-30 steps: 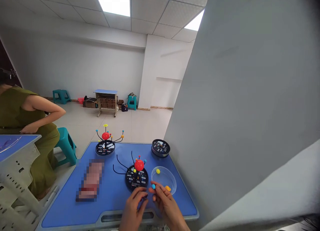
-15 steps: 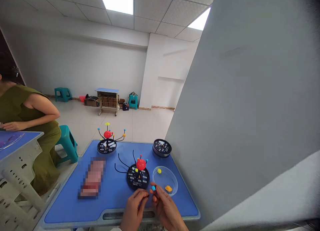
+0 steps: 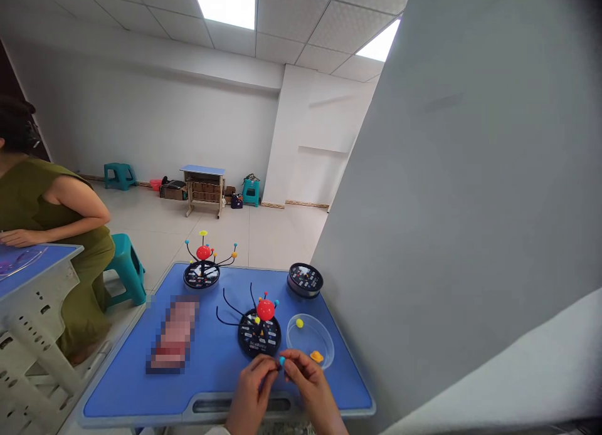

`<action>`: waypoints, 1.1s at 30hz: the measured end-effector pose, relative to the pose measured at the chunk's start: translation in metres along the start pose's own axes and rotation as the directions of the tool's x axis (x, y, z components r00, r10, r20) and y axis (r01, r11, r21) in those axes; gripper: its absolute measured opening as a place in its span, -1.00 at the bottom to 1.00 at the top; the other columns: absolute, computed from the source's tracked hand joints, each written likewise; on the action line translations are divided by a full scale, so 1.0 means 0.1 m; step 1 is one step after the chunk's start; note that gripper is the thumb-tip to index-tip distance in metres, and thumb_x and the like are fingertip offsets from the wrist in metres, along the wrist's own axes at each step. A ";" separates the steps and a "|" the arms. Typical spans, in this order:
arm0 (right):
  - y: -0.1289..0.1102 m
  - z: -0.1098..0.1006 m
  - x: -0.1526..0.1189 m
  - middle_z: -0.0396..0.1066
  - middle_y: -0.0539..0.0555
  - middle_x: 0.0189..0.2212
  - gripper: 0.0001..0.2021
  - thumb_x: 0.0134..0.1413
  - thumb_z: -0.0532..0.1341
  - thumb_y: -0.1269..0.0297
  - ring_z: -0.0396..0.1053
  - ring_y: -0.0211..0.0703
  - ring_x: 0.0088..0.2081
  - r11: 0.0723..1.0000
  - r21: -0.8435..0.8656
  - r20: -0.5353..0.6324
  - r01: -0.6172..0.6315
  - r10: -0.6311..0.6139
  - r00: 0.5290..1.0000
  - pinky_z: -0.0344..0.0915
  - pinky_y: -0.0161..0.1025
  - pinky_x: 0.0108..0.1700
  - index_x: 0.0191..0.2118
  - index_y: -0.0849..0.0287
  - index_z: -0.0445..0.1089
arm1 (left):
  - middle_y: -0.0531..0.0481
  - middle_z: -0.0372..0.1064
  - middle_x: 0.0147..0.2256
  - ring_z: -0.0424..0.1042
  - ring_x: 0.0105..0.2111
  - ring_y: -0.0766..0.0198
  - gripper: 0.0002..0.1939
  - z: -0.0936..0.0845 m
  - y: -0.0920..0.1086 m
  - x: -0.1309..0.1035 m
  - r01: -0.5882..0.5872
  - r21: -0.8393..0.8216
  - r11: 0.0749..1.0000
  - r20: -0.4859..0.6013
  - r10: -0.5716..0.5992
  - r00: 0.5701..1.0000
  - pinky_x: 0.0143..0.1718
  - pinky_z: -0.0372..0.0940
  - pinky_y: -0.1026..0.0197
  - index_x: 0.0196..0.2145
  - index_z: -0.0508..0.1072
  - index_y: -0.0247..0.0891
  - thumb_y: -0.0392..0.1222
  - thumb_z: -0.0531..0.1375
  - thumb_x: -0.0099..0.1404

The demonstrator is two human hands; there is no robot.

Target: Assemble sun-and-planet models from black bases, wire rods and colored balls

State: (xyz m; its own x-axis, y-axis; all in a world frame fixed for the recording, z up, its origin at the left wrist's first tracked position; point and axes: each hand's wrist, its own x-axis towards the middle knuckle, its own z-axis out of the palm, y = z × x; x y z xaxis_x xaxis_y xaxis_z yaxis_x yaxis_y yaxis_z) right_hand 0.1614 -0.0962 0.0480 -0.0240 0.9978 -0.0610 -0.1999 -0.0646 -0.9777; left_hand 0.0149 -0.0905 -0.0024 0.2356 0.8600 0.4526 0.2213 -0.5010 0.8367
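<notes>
Near the partly filled planetary model (image 3: 266, 309), three rods (image 3: 226, 300) bare, the right hand (image 3: 313, 388) pinches a blue ball (image 3: 281, 361); the left hand's (image 3: 251, 388) grip is unclear.

"Round black bases (image 3: 259, 344) on the table (image 3: 207, 385)?"

"Three counted. Large red balls (image 3: 266, 309): two, one per model."

"Bare-ended black rods (image 3: 226, 324) on the nearer model?"

"Three. Clear dishes (image 3: 308, 340): one, containing one yellow ball (image 3: 300, 323) and one orange piece (image 3: 316, 356)."

"Held blue balls (image 3: 281, 361)?"

"One."

"Teal stools (image 3: 126, 269) on the floor?"

"Three recorded."
</notes>
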 end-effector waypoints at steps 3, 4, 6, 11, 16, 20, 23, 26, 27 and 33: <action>-0.03 0.00 0.00 0.42 -0.04 -0.56 -0.68 -0.22 0.44 -0.01 0.27 -0.20 -0.48 0.997 -0.074 0.010 0.015 -0.014 1.000 0.27 -0.25 -0.29 -0.36 0.10 0.61 | -0.09 0.49 -0.34 0.50 -0.28 0.19 -0.68 -0.01 0.03 0.00 0.007 -0.010 1.000 0.007 -0.007 1.000 -0.24 0.40 0.22 -0.32 0.51 -0.21 -0.13 0.00 0.43; -0.03 0.00 0.00 0.44 -0.02 -0.55 -0.69 -0.22 0.44 -0.01 0.28 -0.19 -0.47 0.996 -0.088 0.009 0.017 -0.016 1.000 0.27 -0.24 -0.29 -0.36 0.09 0.62 | -0.09 0.49 -0.34 0.50 -0.30 0.19 -0.68 -0.02 0.05 0.01 0.010 -0.013 1.000 0.008 -0.009 1.000 -0.24 0.40 0.22 -0.32 0.51 -0.21 -0.13 -0.01 0.43; -0.02 -0.02 0.00 0.49 0.00 -0.49 -0.71 -0.20 0.43 0.00 0.30 -0.17 -0.45 0.993 -0.118 0.013 0.028 -0.027 1.000 0.28 -0.24 -0.29 -0.36 0.07 0.62 | -0.10 0.50 -0.33 0.50 -0.31 0.20 -0.67 -0.03 0.07 0.01 0.011 -0.026 1.000 0.008 -0.011 1.000 -0.23 0.41 0.22 -0.32 0.51 -0.21 -0.14 -0.01 0.43; -0.12 -0.06 0.01 0.54 0.08 -0.38 -0.80 -0.06 0.37 0.08 0.39 -0.05 -0.33 0.929 -0.320 0.125 0.187 -0.154 0.980 0.30 -0.20 -0.22 -0.30 0.02 0.63 | -0.09 0.52 -0.34 0.52 -0.31 0.20 -0.70 -0.02 0.07 0.02 -0.029 -0.065 0.997 -0.020 0.028 0.999 -0.23 0.42 0.24 -0.32 0.52 -0.21 -0.19 0.01 0.41; -0.31 -0.05 0.02 0.57 0.10 -0.29 -0.88 0.06 0.31 0.21 0.45 0.01 -0.26 0.772 -0.523 0.328 0.360 -0.208 0.922 0.29 -0.17 -0.14 -0.29 -0.04 0.62 | -0.11 0.53 -0.32 0.55 -0.29 0.19 -0.72 -0.01 -0.06 0.01 -0.058 -0.064 0.996 -0.010 0.058 0.998 -0.25 0.43 0.26 -0.27 0.52 -0.21 -0.26 0.01 0.40; -0.32 -0.02 -0.04 0.57 0.10 -0.32 -0.88 0.08 0.30 0.24 0.46 0.01 -0.28 0.741 -0.558 0.324 0.374 -0.221 0.920 0.31 -0.16 -0.15 -0.30 -0.04 0.62 | -0.12 0.54 -0.30 0.55 -0.27 0.18 -0.71 -0.02 -0.09 0.01 -0.057 -0.051 0.997 0.030 0.059 0.998 -0.23 0.43 0.25 -0.25 0.53 -0.22 -0.23 0.00 0.41; -0.30 -0.04 -0.06 0.59 0.10 -0.33 -0.83 0.01 0.35 0.22 0.47 0.00 -0.31 0.786 -0.509 0.274 0.350 -0.237 0.932 0.32 -0.14 -0.11 -0.22 -0.05 0.61 | -0.12 0.54 -0.30 0.55 -0.28 0.19 -0.68 -0.02 -0.05 0.02 -0.044 -0.031 0.999 0.036 0.045 0.998 -0.22 0.44 0.23 -0.24 0.54 -0.21 -0.20 -0.02 0.42; -0.29 -0.14 -0.01 0.60 0.11 -0.28 -0.72 -0.04 0.38 0.15 0.47 0.02 -0.29 0.856 -0.422 0.120 0.297 -0.272 0.955 0.33 -0.10 -0.08 -0.13 -0.05 0.58 | -0.13 0.57 -0.25 0.56 -0.24 0.18 -0.71 -0.03 -0.06 0.01 -0.063 0.006 0.998 0.028 0.063 0.998 -0.18 0.45 0.22 -0.20 0.55 -0.19 -0.17 0.02 0.41; -0.30 -0.19 0.04 0.60 0.11 -0.28 -0.71 -0.04 0.37 0.13 0.47 0.03 -0.28 0.873 -0.403 0.053 0.275 -0.278 0.959 0.34 -0.10 -0.10 -0.13 -0.04 0.58 | -0.15 0.56 -0.19 0.56 -0.23 0.18 -0.72 -0.04 -0.08 -0.01 -0.067 0.031 0.997 0.020 0.067 0.998 -0.17 0.46 0.23 -0.15 0.54 -0.19 -0.16 0.03 0.40; -0.31 -0.53 0.39 0.58 0.08 -0.31 -0.86 -0.07 0.34 0.21 0.44 0.06 -0.26 0.819 -0.524 -0.142 0.235 -0.356 0.924 0.32 -0.12 -0.20 -0.32 -0.02 0.60 | -0.11 0.46 0.07 0.51 -0.03 0.14 -0.62 -0.28 -0.35 -0.13 -0.037 0.373 0.927 -0.064 0.065 0.996 -0.05 0.45 0.20 0.11 0.41 -0.07 -0.17 0.08 0.36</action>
State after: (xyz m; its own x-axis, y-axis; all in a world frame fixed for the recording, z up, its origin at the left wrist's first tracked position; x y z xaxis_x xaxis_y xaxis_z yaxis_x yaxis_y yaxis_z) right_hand 0.2185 -0.0545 0.0658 0.1882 0.9461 0.2635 0.3435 0.1879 -0.9202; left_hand -0.0228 -0.0817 -0.0290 0.1884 0.8300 0.5249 0.5493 -0.5321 0.6443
